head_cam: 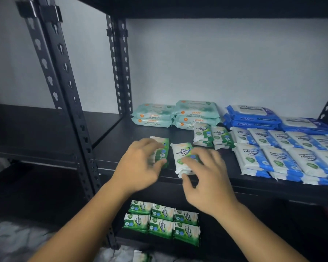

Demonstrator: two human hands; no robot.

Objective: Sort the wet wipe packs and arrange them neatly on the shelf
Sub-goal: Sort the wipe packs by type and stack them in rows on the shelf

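Note:
Two small green-and-white pine wipe packs lie side by side near the front edge of the black middle shelf. My left hand grips the left pack, fingers over its top and thumb at its lower right corner. My right hand holds the right pack, which lies on another one, with fingers on its lower half and thumb at its front end. Behind them, more pine packs stand in a short row.
Teal packs are stacked at the back, dark blue packs to their right. Rows of blue-and-white small packs fill the right side. Several green packs lie on the lower shelf. A black upright post stands at the left.

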